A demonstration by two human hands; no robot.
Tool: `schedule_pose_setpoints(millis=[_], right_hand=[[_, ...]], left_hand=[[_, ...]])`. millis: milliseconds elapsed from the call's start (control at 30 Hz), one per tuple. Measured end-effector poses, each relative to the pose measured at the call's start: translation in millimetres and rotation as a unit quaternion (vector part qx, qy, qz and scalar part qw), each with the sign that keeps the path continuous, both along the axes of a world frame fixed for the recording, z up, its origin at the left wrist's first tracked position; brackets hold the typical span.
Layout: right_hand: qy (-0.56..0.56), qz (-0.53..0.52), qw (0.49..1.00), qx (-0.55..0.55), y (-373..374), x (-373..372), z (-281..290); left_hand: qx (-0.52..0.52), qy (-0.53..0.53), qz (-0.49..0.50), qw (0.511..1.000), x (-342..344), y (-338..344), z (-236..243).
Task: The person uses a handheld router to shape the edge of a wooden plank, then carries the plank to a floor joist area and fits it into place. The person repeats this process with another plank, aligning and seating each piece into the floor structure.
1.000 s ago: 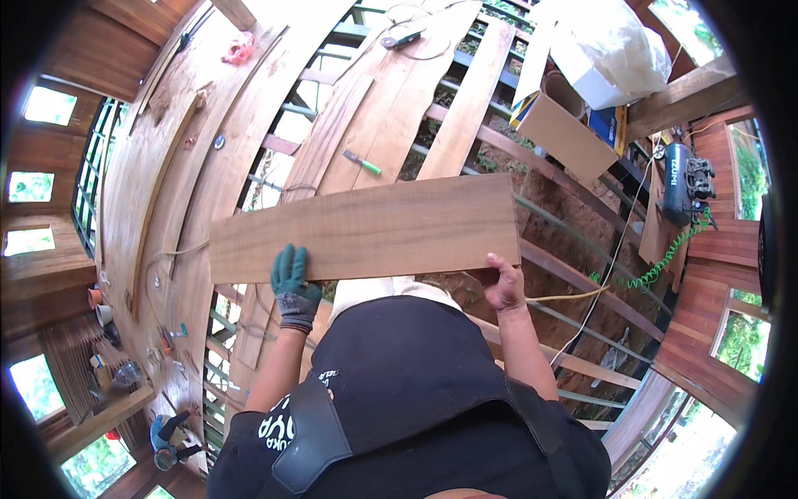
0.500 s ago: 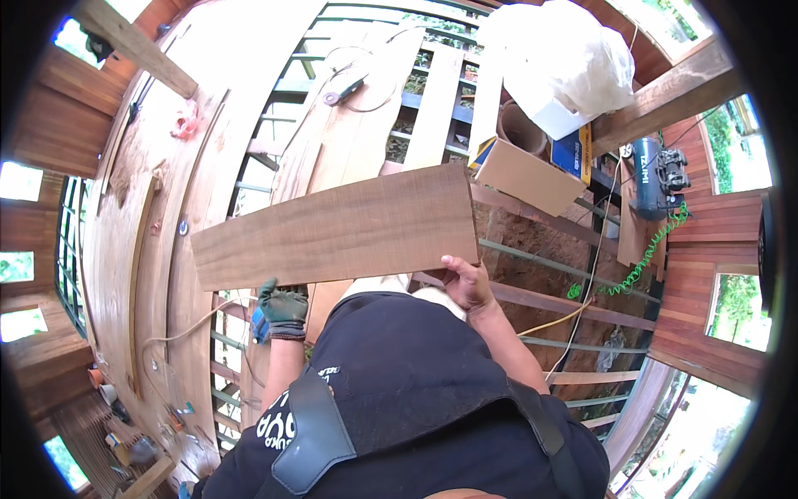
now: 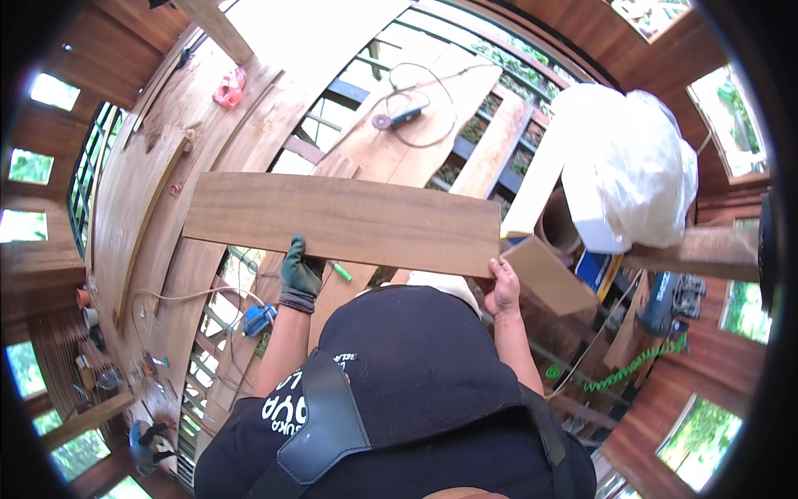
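A wide brown wooden board (image 3: 345,218) lies crosswise in front of my body, held up in both hands. My left hand (image 3: 301,274), in a dark green glove with a grey cuff, grips its near edge left of the middle, thumb on top and fingers hidden below. At the near right corner my bare right hand (image 3: 502,289) is closed on the board, thumb against the edge. Under the board, close to the glove, a green cylindrical object (image 3: 342,272) shows on a plank. A blue power tool (image 3: 258,319) rests left of my left forearm.
Ahead, an angle grinder (image 3: 397,119) with a coiled cord lies on planks over open joists. At right stand a cardboard box (image 3: 552,276), a white plastic bag (image 3: 636,170), a wooden beam (image 3: 698,252) and a blue compressor (image 3: 665,303) with a green coiled hose. Long planks (image 3: 125,274) cover the left floor.
My view has turned, shifting the surroundings. The board's left end has risen in view and its right end dropped. My left hand has come onto its near edge, thumb on top.
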State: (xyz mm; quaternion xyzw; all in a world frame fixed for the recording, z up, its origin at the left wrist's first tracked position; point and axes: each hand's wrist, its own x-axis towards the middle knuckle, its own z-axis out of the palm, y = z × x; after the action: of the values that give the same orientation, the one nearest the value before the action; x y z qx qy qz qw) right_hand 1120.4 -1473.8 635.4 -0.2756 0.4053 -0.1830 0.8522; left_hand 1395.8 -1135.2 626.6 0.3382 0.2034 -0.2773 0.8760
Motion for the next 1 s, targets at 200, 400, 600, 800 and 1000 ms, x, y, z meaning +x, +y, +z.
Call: schedule_pose_setpoints(millis=[200, 400, 600, 800, 1000], right_hand=[[0.166, 0.184, 0.966, -0.079, -127, 66, -4], [0.168, 0.215, 0.961, -0.05, -185, 146, -20], [0.202, 0.218, 0.953, -0.061, -205, 245, -36], [0.091, 0.262, 0.961, -0.013, -226, 382, -33], [0.071, 0.338, 0.938, -0.031, -229, 534, -10]], left_hand=[[-0.054, -0.043, 0.031, 0.997, 44, -86, 30], [-0.022, -0.066, 0.084, 0.994, 68, -119, 30], [-0.027, -0.077, 0.148, 0.986, 105, -120, 17], [-0.006, -0.079, 0.209, 0.975, 187, -111, -1], [0.045, -0.023, 0.272, 0.961, 276, -82, 7]])
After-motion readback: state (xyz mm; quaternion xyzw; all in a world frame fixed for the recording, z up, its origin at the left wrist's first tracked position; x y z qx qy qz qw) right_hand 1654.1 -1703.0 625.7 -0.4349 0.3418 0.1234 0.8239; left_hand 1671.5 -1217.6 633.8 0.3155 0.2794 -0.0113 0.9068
